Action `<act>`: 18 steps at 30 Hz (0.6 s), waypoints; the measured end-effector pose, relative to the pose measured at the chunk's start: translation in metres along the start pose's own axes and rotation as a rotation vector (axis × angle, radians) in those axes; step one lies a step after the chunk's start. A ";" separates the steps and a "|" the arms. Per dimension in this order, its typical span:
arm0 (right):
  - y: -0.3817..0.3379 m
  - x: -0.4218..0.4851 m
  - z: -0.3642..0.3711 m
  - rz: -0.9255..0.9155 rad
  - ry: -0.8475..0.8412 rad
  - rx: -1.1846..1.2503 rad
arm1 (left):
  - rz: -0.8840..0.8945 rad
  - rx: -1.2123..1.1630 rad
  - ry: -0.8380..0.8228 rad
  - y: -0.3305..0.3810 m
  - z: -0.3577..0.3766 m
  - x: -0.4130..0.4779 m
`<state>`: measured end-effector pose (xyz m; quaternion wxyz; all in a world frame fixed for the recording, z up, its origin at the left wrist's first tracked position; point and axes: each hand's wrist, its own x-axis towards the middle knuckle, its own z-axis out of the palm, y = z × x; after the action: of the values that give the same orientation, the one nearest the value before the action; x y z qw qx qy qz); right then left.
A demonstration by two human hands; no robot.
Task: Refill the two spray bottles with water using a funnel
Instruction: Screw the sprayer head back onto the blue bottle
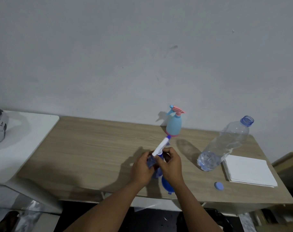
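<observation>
Near the front edge of the desk (92, 148), the blue spray bottle (155, 167) is gripped by the left hand (142, 168), its white spray head (160, 146) pinched by the right hand (171, 164). The funnel (165, 184), close by that wrist, could be knocked off the edge.

Our two bare forearms reach forward and draw together, wrists nearly meeting. Our left grip (142, 166) curls round the body of the blue spray bottle (159, 147). Our right grip (171, 164), just beside it, pinches the bottle's neck with thumb and bent fingers.
</observation>
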<state>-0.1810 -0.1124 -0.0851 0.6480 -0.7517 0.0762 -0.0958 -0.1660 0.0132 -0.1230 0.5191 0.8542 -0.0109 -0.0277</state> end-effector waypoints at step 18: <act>-0.006 -0.015 0.018 -0.006 0.145 -0.033 | -0.025 -0.082 -0.001 0.004 -0.001 -0.003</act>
<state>-0.1915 -0.0904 -0.0824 0.6280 -0.7537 0.1221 -0.1506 -0.1692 0.0124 -0.1191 0.5533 0.8322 0.0009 -0.0350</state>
